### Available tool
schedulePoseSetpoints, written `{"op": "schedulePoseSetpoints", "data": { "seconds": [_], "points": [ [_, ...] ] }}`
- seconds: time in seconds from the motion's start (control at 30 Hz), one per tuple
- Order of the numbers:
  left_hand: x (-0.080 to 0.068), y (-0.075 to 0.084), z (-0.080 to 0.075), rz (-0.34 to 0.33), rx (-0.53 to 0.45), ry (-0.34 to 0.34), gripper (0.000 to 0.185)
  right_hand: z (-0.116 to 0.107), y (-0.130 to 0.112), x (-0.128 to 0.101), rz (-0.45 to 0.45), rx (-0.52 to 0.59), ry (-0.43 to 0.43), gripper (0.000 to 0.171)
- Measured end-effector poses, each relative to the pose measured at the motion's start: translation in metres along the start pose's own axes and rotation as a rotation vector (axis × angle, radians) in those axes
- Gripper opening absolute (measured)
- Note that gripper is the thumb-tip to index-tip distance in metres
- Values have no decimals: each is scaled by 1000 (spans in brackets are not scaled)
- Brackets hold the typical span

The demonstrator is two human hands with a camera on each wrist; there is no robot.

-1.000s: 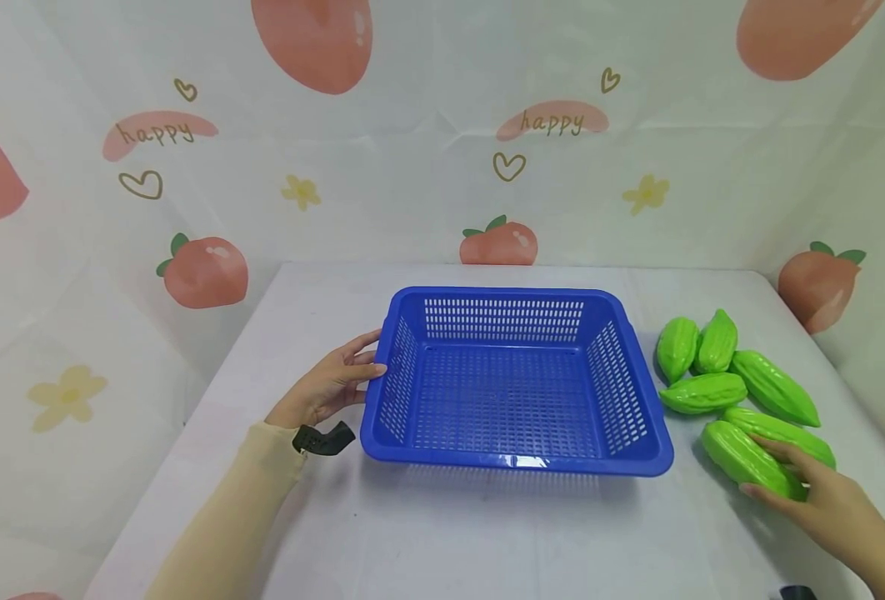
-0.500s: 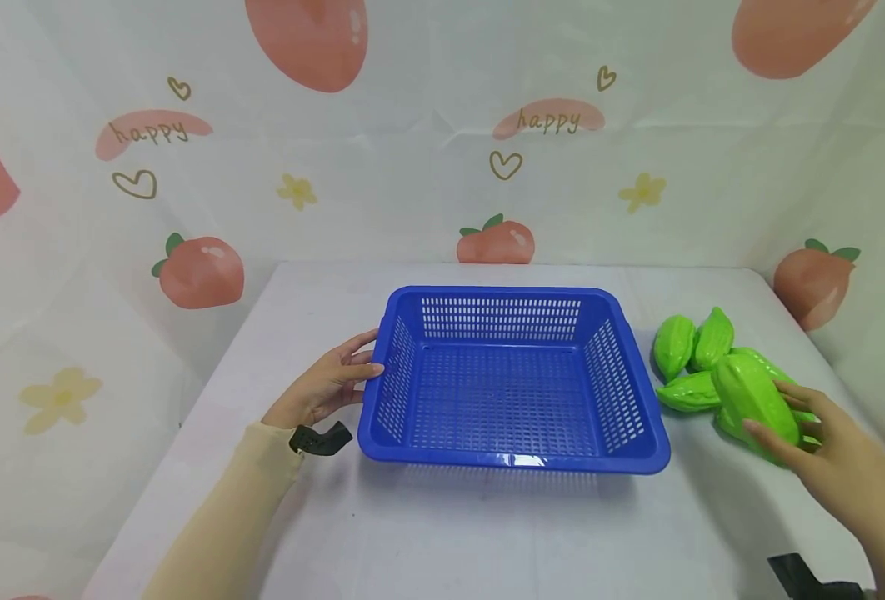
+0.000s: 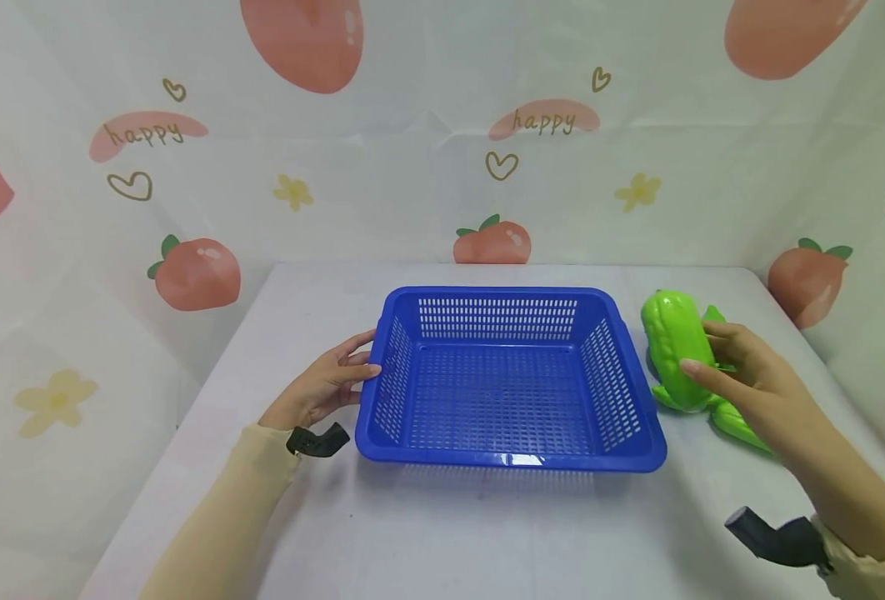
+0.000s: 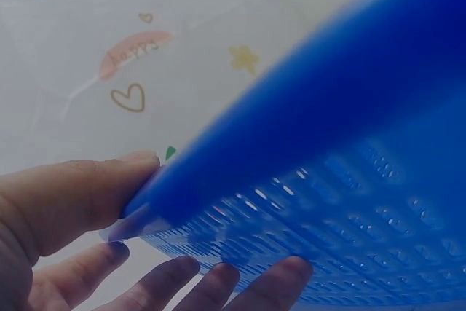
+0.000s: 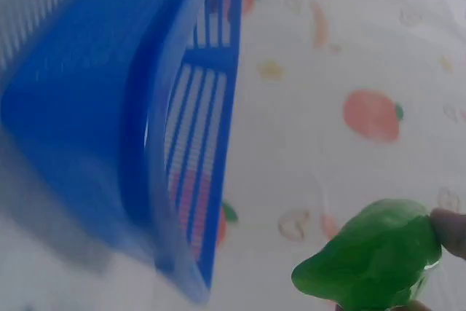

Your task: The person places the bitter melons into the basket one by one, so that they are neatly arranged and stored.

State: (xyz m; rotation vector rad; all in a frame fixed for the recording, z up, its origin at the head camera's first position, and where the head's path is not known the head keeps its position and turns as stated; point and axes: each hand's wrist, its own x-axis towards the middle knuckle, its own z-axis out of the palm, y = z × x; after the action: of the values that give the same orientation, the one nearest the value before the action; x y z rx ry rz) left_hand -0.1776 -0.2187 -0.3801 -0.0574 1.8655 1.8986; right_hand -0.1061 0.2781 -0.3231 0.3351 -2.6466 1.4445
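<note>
Right of the blue basket [image 3: 511, 379] | our right hand [image 3: 746, 375] grips a green toy gourd [image 3: 673, 348], lifted | left hand [image 3: 322, 387] pinches the basket's left rim | step: carrying | next: clear the right wall, lower inside

Both arms wear long, close-fitting beige sleeves [image 3: 217, 517] that end at the wrists. A black strap with a small angular black mount [image 3: 317, 440] sits on the left wrist, and a like black mount [image 3: 776, 540] on the right. Both hands are bare.
</note>
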Motion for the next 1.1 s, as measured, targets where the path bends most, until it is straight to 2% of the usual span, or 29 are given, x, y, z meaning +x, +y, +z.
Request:
{"op": "schedulePoseSetpoints", "data": {
  "seconds": [0.2, 0.3, 0.43, 0.57, 0.87, 1.1],
  "points": [
    [-1, 1, 1, 2, 5, 6, 78, 24, -21, 15, 80, 199, -206, 42],
    [-1, 1, 1, 6, 10, 3, 77, 36, -34, 23, 172, 247, -278, 56],
    [1, -1, 1, 7, 19, 1, 77, 51, -50, 36, 246, 347, -341, 77],
    [2, -2, -1, 8, 30, 0, 78, 66, -60, 53, 238, 468, -402, 82],
    [0, -2, -2, 14, 18, -11, 77, 97, -73, 89, 320, 590, -490, 78],
    [0, -1, -1, 10, 13, -20, 78, 123, -76, 112, 401, 606, -477, 78]
  ]
}}
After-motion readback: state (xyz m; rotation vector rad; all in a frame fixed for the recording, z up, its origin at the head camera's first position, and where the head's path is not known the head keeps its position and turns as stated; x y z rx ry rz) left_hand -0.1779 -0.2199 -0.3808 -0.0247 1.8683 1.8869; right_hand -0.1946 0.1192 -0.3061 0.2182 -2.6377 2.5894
